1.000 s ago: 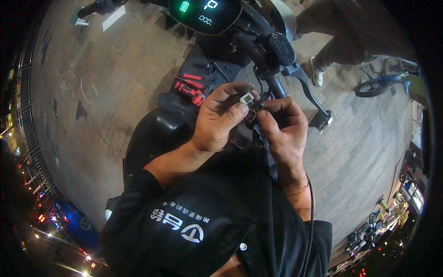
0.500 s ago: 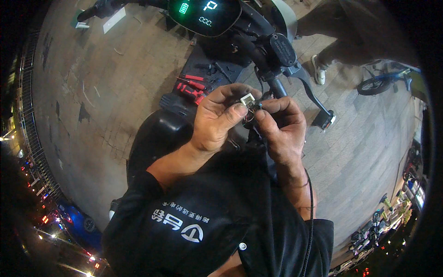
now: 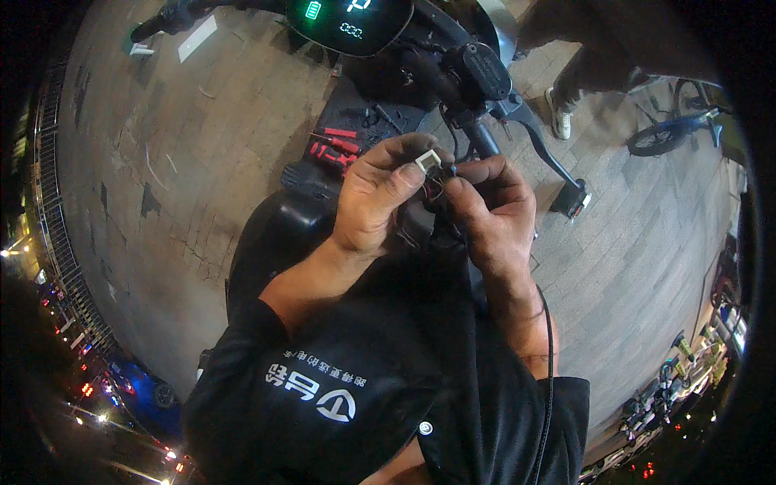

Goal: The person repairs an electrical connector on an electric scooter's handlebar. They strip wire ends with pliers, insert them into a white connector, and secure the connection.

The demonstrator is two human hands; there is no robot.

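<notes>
Since the earlier frame, the left hand, the right hand and a white connector have shifted slightly upward in the view, and the lit display is cut further by the upper edge. Grey paving forms the ground. Upon it stands a black electric scooter, with its rounded seat left of centre, its handlebar crossing the upper middle and its brake lever angling down to the right. The wearer's black top fills the lower middle. At upper right, another person's dark-trousered leg ends in a white shoe, with a bicycle farther right. Both hands are raised close together over the scooter. The left hand is closed in a pinch, thumb and forefinger holding the connector. The right hand is partly curled, thumb and forefinger drawn nearly together just beside the connector; precisely what they grip cannot be told. Beyond the left hand, red-handled tools lie on the dark footboard. The connector is tilted, its hollow end turned upward. Thin wires show below it, between the hands. Smallest is a bluish piece at the right thumb tip
</notes>
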